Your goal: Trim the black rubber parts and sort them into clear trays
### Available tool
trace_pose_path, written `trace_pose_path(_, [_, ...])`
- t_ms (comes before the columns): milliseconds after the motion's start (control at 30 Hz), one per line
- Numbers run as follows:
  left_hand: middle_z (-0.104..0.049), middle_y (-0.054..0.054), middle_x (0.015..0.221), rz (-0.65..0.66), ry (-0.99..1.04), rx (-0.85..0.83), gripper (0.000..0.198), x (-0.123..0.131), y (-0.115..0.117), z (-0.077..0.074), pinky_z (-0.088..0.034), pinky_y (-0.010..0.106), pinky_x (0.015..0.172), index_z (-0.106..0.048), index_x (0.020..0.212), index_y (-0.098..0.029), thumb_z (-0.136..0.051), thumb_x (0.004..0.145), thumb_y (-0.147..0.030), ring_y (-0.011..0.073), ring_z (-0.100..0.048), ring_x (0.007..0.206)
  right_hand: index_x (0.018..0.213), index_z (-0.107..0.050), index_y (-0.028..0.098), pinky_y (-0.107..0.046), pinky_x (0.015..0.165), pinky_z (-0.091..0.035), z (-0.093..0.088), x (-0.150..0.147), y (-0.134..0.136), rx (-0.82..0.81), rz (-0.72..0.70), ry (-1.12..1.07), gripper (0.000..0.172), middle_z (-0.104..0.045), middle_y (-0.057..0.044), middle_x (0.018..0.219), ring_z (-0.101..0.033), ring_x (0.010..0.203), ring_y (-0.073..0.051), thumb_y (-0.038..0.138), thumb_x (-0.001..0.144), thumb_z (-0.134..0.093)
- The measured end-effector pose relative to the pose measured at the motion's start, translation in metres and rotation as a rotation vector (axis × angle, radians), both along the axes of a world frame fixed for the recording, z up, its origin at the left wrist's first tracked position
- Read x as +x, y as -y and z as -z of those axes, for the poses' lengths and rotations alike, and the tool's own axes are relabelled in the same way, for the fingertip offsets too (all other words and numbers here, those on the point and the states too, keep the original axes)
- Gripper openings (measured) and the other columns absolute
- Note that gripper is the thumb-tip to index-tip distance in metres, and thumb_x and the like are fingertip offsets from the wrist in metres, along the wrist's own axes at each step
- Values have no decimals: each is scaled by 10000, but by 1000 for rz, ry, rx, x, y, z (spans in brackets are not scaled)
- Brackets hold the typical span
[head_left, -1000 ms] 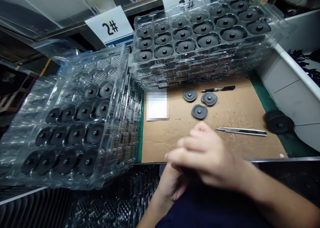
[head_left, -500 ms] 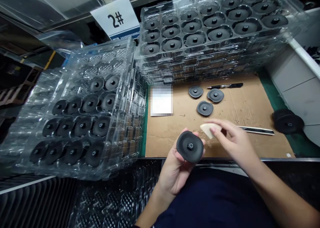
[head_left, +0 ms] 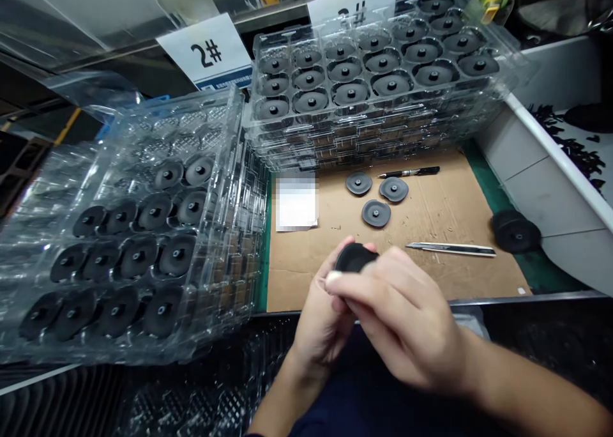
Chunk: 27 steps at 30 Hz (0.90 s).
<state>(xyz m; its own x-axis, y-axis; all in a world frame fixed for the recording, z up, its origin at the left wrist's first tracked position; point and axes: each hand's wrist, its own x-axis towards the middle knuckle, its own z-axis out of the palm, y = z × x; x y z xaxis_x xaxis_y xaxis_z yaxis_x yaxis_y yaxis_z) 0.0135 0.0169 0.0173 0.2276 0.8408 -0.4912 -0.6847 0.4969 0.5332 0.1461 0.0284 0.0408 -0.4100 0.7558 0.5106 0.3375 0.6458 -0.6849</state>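
My left hand point(head_left: 318, 319) is closed around the edge of a round black rubber diaphragm point(head_left: 353, 257), held above the front edge of the cardboard. Over the diaphragm lies my right hand point(head_left: 407, 315), fingers pinched together and hiding its lower part and centre. A bit of a cream pad point(head_left: 332, 277) shows at the right fingertips; the rest of it is covered. Beyond the hands, three similar discs lie on the cardboard, among them a near one point(head_left: 376, 213).
Clear plastic trays of black discs are stacked at the left point(head_left: 201, 245) and the back point(head_left: 335, 127). On the cardboard point(head_left: 306, 271) lie a pen point(head_left: 409, 172), a slim cutter knife point(head_left: 450, 250) and a blurred white paper point(head_left: 295, 204). More black discs point(head_left: 516, 231) rest by the white wall.
My right hand has moved left and down with the cream pad, from beside the diaphragm onto it. My left hand still holds the diaphragm. The whole view has shifted a little.
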Motion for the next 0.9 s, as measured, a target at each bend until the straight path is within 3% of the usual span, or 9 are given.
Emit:
trace_pose_path(67, [-661,26,1100,-16,-9,48,611,-2,1,0,-452,315,957,-607,1153,-259,-824,583,-306,214,-629,1004,1122,-570,122,-311,673,-401,6,10,7,-44,-58,22,300,-619,-57,817,-517,733,-151,77,844,-469])
trace_pose_path(133, [-644,32,1144,-22,8,74,618,-6,3,3,-461,335,954,-608,1152,-273,-818,576,-345,228,-625,1021,1102,-589,161,-291,658,-405,16,22,11,-161,-8,25,280,-624,-39,821,-518,708,-135,89,858,-473])
trace_pose_path(333, [-578,31,1245,-25,138,92,562,-11,9,7,-471,405,958,-614,1137,-327,-760,608,-451,296,-568,1130,1097,-593,245,-265,685,-480,51,29,0,-573,436,-403,224,-624,-51,1052,-596,865,-163,293,907,-483])
trace_pose_path(400, [-584,21,1241,-28,159,91,553,-12,11,6,-482,376,942,-616,1133,-334,-763,611,-437,285,-582,1114,1096,-595,235,-272,694,-496,63,22,-3,-666,420,-403,237,-641,-49,1036,-613,852,-166,324,907,-482])
trace_pose_path(467, [-589,14,1240,-30,169,75,539,-14,13,7,-488,359,930,-614,1139,-338,-748,627,-444,271,-599,1092,1049,-627,222,-286,712,-508,74,16,-2,-746,312,-298,225,-667,-47,997,-629,857,-183,329,894,-504])
trace_pose_path(600, [-576,13,1263,-47,150,41,532,-18,17,10,-484,352,936,-602,1158,-343,-712,655,-477,260,-596,1098,977,-666,216,-296,709,-519,88,16,3,-794,206,-225,209,-697,-56,966,-650,865,-216,325,882,-516])
trace_pose_path(700, [-578,12,1262,-44,155,41,534,-17,17,13,-489,320,927,-599,1164,-333,-728,659,-446,259,-577,1127,1020,-645,224,-280,692,-504,76,25,3,-770,312,-210,210,-686,-42,978,-636,854,-194,321,890,-512])
trace_pose_path(800, [-587,17,1253,-52,114,52,539,-10,14,14,-473,366,961,-591,1169,-317,-758,660,-375,277,-565,1141,1079,-616,250,-256,708,-472,42,26,1,-580,400,-153,212,-651,-23,1039,-599,888,-163,262,892,-516])
trace_pose_path(900, [-635,41,1173,-42,23,54,534,-3,10,14,-419,383,1025,-579,1189,-272,-757,688,-314,255,-573,1128,1138,-585,210,-290,753,-447,9,14,2,-260,236,-73,274,-646,-46,999,-569,861,-161,161,883,-500])
